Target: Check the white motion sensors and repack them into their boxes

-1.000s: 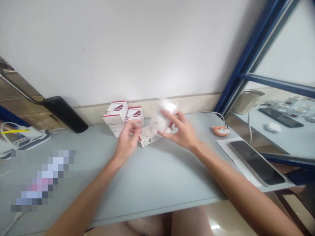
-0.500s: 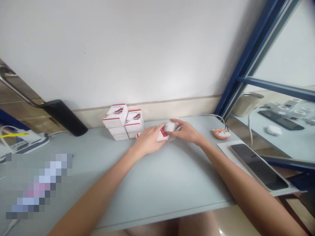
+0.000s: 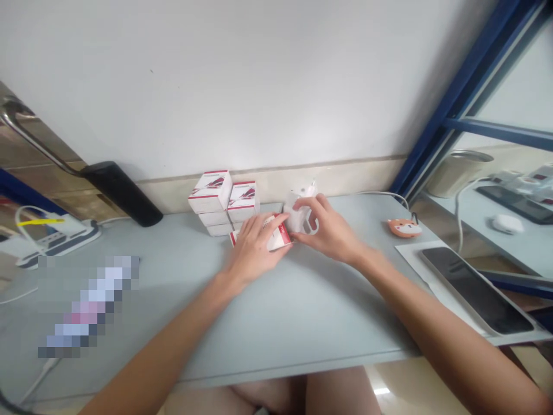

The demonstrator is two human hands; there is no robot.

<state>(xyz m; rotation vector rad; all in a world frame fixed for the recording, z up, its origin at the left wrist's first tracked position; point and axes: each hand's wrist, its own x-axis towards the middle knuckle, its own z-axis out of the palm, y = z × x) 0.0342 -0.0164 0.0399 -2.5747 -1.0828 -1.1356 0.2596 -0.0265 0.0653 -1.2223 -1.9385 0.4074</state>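
My left hand [image 3: 259,248] rests over a small white-and-red box [image 3: 279,237] and grips it against the grey tabletop [image 3: 302,311]. My right hand [image 3: 330,227] holds a white plastic item in clear wrap [image 3: 299,212], its fingers curled around the item. The item sits right next to the box, touching or almost touching it. Behind my left hand stand two stacks of matching white-and-red boxes [image 3: 209,199], with a second stack [image 3: 242,202] beside the first.
An orange fox-shaped figure [image 3: 404,227] and a cable lie to the right. A dark phone [image 3: 475,291] rests on a white sheet at the table's right edge. A black handle [image 3: 123,193] and a power strip [image 3: 58,242] sit left, near a pixelated patch.
My hands have moved slightly apart, and the white item now stands more upright in my right hand. The box stays under my left hand. The view has shifted a little.
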